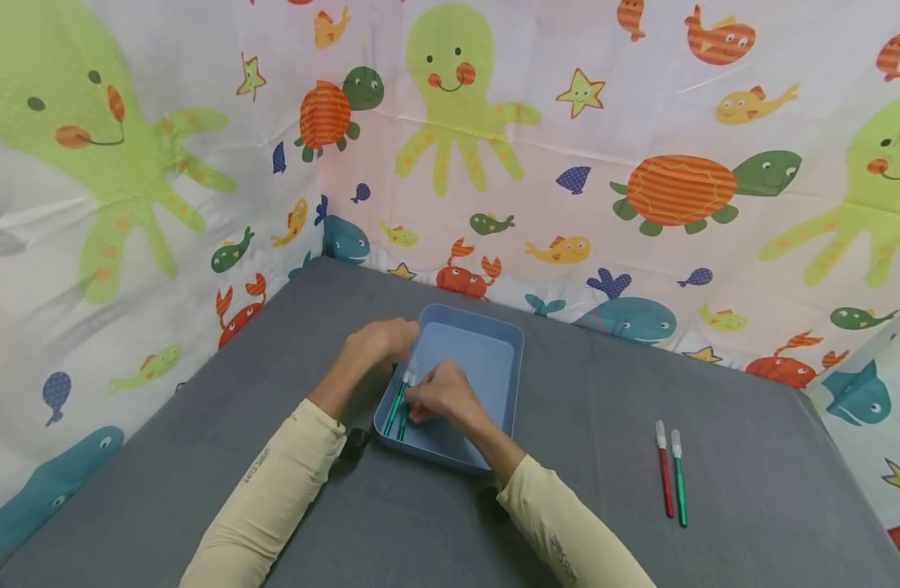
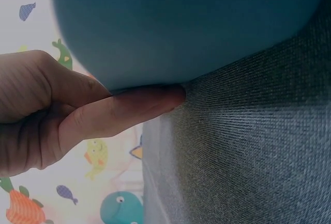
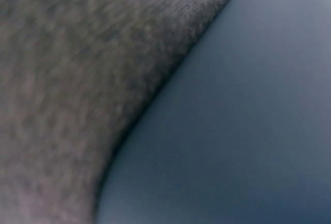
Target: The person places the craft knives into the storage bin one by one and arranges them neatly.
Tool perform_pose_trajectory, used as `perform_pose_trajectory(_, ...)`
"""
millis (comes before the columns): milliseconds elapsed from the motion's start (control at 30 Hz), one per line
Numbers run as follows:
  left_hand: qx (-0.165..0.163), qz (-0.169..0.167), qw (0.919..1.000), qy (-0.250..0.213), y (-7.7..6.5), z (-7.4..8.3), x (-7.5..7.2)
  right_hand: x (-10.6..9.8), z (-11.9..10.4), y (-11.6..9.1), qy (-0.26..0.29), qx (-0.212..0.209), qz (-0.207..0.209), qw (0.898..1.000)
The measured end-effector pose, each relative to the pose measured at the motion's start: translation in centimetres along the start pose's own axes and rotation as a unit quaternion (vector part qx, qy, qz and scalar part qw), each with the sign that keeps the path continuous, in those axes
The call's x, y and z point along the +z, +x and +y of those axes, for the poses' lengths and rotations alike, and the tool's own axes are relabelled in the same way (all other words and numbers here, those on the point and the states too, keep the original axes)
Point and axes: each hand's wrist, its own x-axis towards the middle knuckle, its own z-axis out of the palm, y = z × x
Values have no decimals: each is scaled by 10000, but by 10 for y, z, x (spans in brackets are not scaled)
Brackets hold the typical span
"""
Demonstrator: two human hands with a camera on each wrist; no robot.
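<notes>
A shallow blue tray (image 1: 483,359) lies at an angle on the grey cloth. At its left rim my left hand (image 1: 380,341) grips the side. In the left wrist view, its fingers (image 2: 124,111) lie against the outer wall, low near the cloth. My right hand (image 1: 444,392) reaches inside the tray and pinches a green marker (image 1: 403,425) with a whitish cap. Just left of that marker lies another green marker (image 1: 394,411), alongside the tray's left wall. The right wrist view shows only the tray's outer wall (image 3: 232,120) and cloth, with the hand hidden.
On the grey cloth (image 1: 582,506) to the right lie a red marker (image 1: 666,474) and a green marker (image 1: 680,482), side by side, both with whitish caps. A curtain (image 1: 538,49) printed with sea animals stands behind the table and along its left side.
</notes>
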Motion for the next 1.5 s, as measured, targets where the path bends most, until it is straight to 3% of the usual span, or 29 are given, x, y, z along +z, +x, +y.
perform_pose_trajectory(500,81,120,9999,-31,-1,1,3,2,6,3,329,-169,-154,9992)
perform_pose_trajectory(833,89,110,9997,191,1,2,0,-3,3,1,144,-215,-237,9994)
perform_pose_trajectory(1233,109,29,9997,237,1,1,-2,-6,4,-2,281,-294,-454,9981)
perform_pose_trajectory(1500,23,16,9996,283,0,0,-1,-10,-1,-7,22,-141,-349,9993)
